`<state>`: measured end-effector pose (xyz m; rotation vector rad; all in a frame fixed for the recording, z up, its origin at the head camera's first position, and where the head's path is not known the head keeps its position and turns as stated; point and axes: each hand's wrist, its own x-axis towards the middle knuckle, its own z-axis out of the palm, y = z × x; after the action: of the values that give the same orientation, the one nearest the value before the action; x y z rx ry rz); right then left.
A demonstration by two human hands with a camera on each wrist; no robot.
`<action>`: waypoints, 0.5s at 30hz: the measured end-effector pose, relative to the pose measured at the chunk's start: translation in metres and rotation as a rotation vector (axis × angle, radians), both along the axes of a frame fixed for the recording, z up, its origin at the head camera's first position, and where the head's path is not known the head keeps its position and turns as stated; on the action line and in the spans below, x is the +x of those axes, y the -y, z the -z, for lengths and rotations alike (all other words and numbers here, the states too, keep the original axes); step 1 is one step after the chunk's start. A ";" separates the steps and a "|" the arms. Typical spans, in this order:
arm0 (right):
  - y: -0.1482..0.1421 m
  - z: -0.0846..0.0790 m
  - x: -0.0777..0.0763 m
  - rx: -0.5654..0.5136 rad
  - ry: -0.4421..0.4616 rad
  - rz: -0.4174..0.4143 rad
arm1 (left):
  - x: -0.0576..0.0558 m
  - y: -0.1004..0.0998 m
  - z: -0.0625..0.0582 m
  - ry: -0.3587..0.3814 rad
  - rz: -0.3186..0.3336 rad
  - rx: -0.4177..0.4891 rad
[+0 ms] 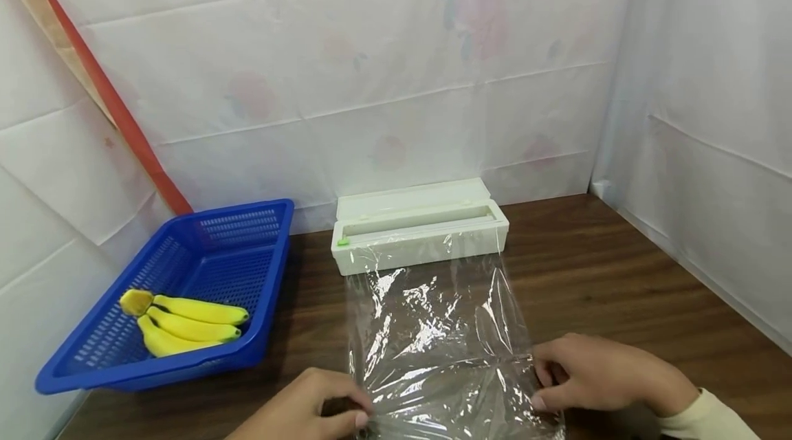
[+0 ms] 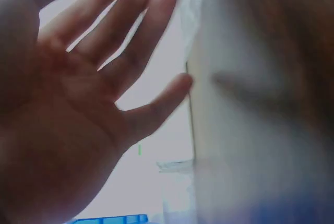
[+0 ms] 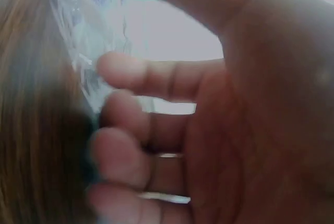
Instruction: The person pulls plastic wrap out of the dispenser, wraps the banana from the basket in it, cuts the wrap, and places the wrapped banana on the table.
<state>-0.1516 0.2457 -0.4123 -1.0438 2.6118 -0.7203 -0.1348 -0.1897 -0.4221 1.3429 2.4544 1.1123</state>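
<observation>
Head view shows both hands working low over a dark wood-grain tabletop (image 1: 581,275). Behind them, and along either side, hangs pale creased sheeting (image 1: 383,103) with faint pinkish prints; a red strip (image 1: 117,106) slants down it, beyond and left of the grip. Left of the left hand and farther off sits a blue basket (image 1: 280,271), holding yellow bananas (image 1: 194,323) whose joined end faces left.

The left hand (image 1: 312,405) pinches the left edge of the clear film (image 1: 433,337) between thumb and forefinger; its wrist view shows the remaining fingers spread and nearly straight. The right hand (image 1: 609,375), below a pale sleeve (image 1: 708,419), pinches the opposite edge with thumb and bent forefinger, its other fingers loosely curved. Both wrist views are blurred and cut off the thumb tips.

Between the hands, the film lies crinkled and shiny, with creases running across from one grip towards the other. Its long axis runs from the white box (image 1: 365,260), straight beyond the grip, back between the hands and past the lower edge of view. The box lies crosswise, its lid (image 1: 414,199) tipped back and a green piece (image 1: 343,242) at its left end.
</observation>
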 end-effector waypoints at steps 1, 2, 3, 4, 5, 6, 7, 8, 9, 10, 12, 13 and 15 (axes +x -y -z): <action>0.000 0.000 -0.002 -0.024 -0.002 -0.008 | 0.001 0.000 -0.001 -0.003 -0.046 0.024; 0.000 -0.001 -0.004 -0.046 -0.002 -0.004 | 0.001 -0.001 -0.001 -0.017 -0.099 0.043; 0.001 -0.002 -0.007 -0.065 -0.011 0.007 | 0.001 -0.001 -0.002 -0.030 -0.158 0.056; 0.002 -0.002 -0.009 -0.078 -0.014 0.028 | 0.000 -0.002 -0.003 -0.047 -0.223 0.066; 0.002 -0.003 -0.011 -0.093 -0.020 0.051 | -0.003 -0.003 -0.004 -0.067 -0.289 0.073; 0.003 -0.004 -0.013 -0.107 -0.034 0.077 | -0.006 -0.005 -0.005 -0.090 -0.353 0.076; 0.003 -0.004 -0.015 -0.115 -0.056 0.108 | -0.011 -0.006 -0.005 -0.117 -0.413 0.079; 0.004 -0.004 -0.017 -0.120 -0.084 0.138 | -0.016 -0.008 -0.006 -0.142 -0.466 0.083; 0.005 -0.004 -0.020 -0.119 -0.112 0.168 | -0.023 -0.010 -0.006 -0.165 -0.513 0.083; 0.007 -0.004 -0.023 -0.115 -0.141 0.197 | -0.029 -0.011 -0.006 -0.192 -0.556 0.082; 0.011 -0.003 -0.030 -0.102 -0.194 0.245 | -0.042 -0.013 -0.007 -0.226 -0.613 0.073; 0.014 -0.003 -0.033 -0.092 -0.216 0.264 | -0.048 -0.014 -0.007 -0.227 -0.638 0.058; 0.018 -0.002 -0.041 -0.076 -0.260 0.281 | -0.057 -0.014 -0.008 -0.213 -0.674 0.011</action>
<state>-0.1923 0.2277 -0.4099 -0.8481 3.0185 -0.7969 -0.1922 -0.1756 -0.4137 0.6526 3.1805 1.1315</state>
